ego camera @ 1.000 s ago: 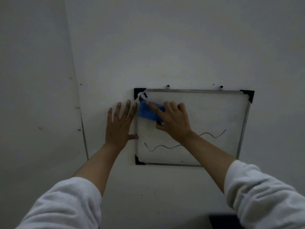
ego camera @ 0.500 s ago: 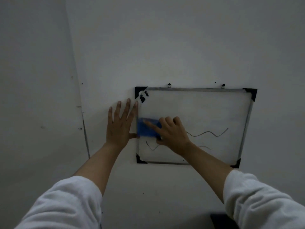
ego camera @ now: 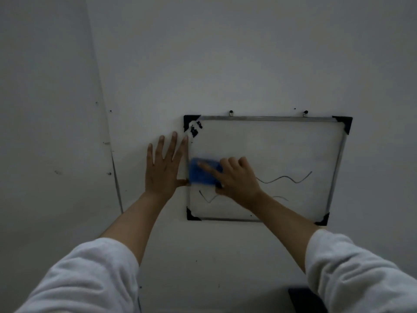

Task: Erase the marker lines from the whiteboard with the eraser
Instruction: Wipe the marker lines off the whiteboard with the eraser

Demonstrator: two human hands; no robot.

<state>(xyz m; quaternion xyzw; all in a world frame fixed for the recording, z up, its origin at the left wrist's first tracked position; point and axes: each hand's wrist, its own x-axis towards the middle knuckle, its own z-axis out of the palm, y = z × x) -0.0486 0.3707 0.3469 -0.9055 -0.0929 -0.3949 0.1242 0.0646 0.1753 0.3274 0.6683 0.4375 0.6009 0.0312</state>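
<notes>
The blue eraser (ego camera: 204, 174) is lying against the whiteboard (ego camera: 270, 150) at its nine o'clock edge, the right hand (ego camera: 234, 179) gripping it with fingers curled over. Wavy marker lines (ego camera: 284, 178) are showing at three and six o'clock. The left hand (ego camera: 163, 168) is pressing flat on the wall (ego camera: 225, 64), fingers apart.

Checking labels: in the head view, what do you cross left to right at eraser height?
Left hand flat on the wall → blue eraser → right hand gripping it → wavy marker line → whiteboard right frame edge.
</notes>
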